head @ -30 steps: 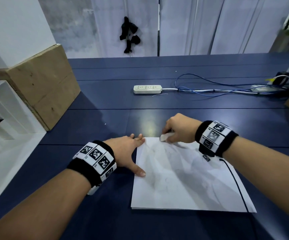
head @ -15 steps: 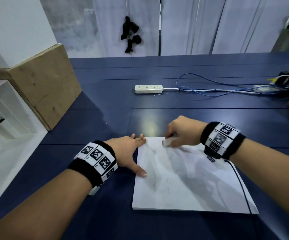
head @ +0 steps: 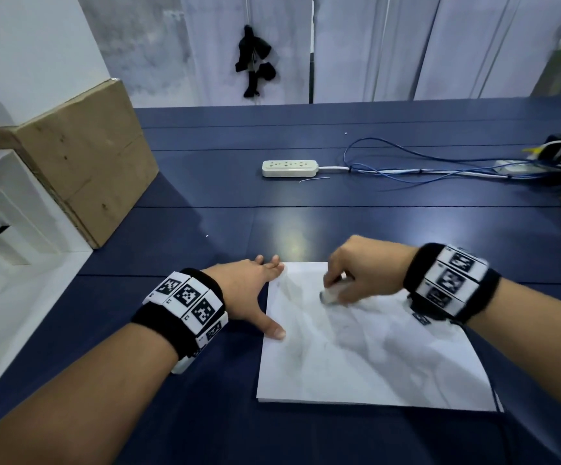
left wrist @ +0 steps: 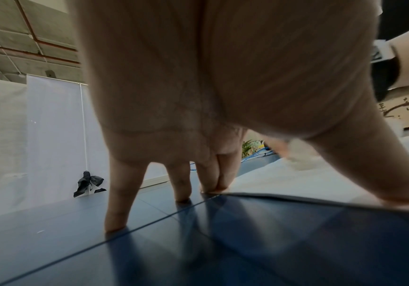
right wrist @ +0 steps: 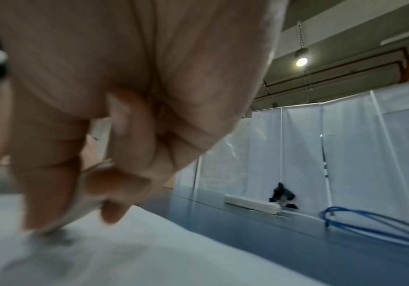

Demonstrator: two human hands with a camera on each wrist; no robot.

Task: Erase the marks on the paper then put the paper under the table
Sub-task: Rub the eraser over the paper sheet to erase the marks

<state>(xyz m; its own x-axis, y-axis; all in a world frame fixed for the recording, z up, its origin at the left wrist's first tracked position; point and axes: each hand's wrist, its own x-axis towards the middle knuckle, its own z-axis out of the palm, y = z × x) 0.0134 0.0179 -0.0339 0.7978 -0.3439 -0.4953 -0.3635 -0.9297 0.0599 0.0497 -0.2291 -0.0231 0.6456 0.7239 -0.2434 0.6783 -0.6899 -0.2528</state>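
Note:
A white sheet of paper (head: 369,357) with faint grey pencil marks lies on the dark blue table (head: 306,209), near its front edge. My left hand (head: 255,290) lies flat with fingers spread, its thumb and fingertips pressing the paper's left edge (left wrist: 222,190). My right hand (head: 359,273) pinches a small white eraser (head: 331,295) and holds it down on the upper part of the sheet. In the right wrist view the curled fingers (right wrist: 115,193) press the eraser (right wrist: 80,214) onto the paper (right wrist: 149,251).
A cardboard box (head: 81,162) and white shelving (head: 0,223) stand along the left side. A white power strip (head: 289,168) with blue cables (head: 423,162) lies across the far half of the table. White curtains hang behind.
My right hand has slid the eraser down and to the right, from the paper's top edge onto the sheet. The left hand has stayed pressed on the left edge.

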